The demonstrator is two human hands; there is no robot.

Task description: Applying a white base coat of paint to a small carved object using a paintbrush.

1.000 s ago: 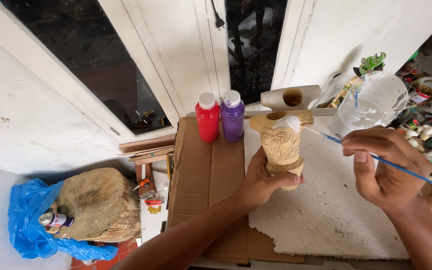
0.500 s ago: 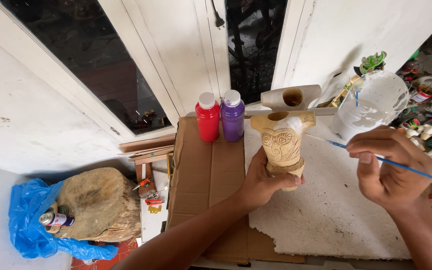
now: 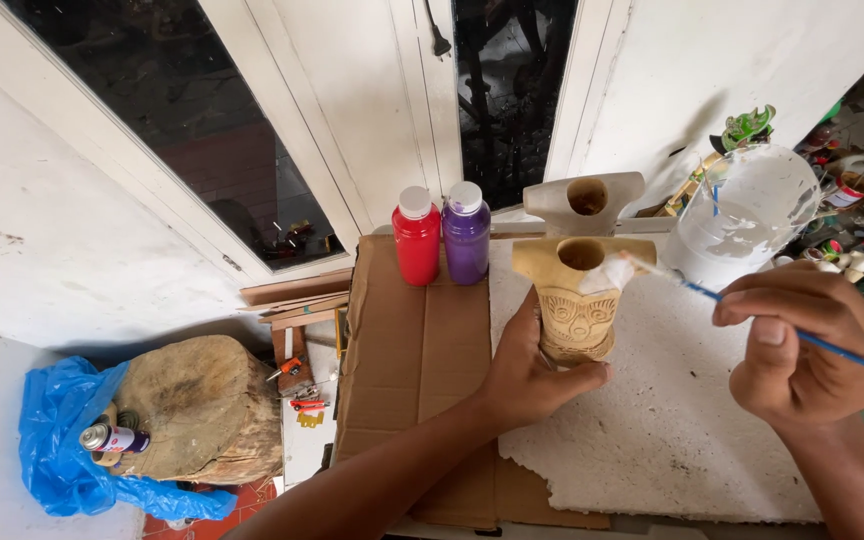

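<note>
Two hands are busy: my left hand (image 3: pixel 532 375) is clenched around the base of the wooden carving (image 3: pixel 577 300), which stands upright on the white foam board (image 3: pixel 652 440), near its back edge. My right hand (image 3: pixel 802 345) pinches a thin blue paintbrush (image 3: pixel 752 312), its tip touching the white patch at the carving's upper right shoulder. The carving looks stiff, solid and fairly light, rough enough not to slip, so the low waist, clear of wet paint, seems the best place to hold it. The brush is slight and springy, best held lightly. Compared with a second ago, the bristles have come off the air and onto the wood. Red and purple bottles (image 3: pixel 442 235) stand on the cardboard (image 3: pixel 422 350) just beside it.
</note>
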